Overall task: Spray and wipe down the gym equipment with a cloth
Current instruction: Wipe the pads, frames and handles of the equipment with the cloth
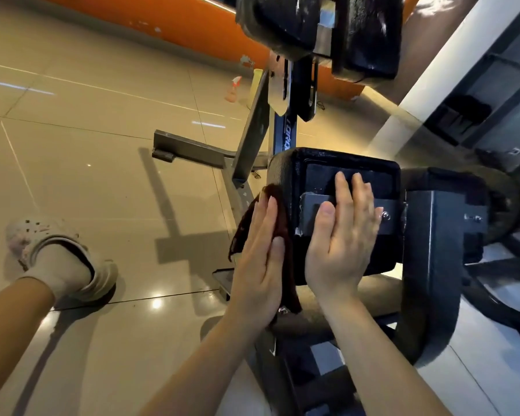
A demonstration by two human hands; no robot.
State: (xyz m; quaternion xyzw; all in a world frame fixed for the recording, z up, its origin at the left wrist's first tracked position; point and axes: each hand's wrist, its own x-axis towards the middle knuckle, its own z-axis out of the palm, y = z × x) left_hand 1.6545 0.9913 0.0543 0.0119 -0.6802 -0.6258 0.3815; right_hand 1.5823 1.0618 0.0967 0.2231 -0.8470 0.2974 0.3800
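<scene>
One pad (345,172) is mid-wipe: left hand (260,253) presses the dark cloth (243,229) flat-fingered against its left edge, right hand (342,235) rests flat on its back, spray bottle (233,88) stands on the floor (87,130) well apart, upper pads (370,40) apparently remaining.

left hand (260,259) flat on cloth (246,226) | right hand (342,235) flat on pad (285,175)

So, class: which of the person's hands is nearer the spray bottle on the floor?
Left. The left hand presses the cloth against the pad's side, on the bottle's side of the machine. The right hand lies flat on the pad's back, further from it.
</scene>
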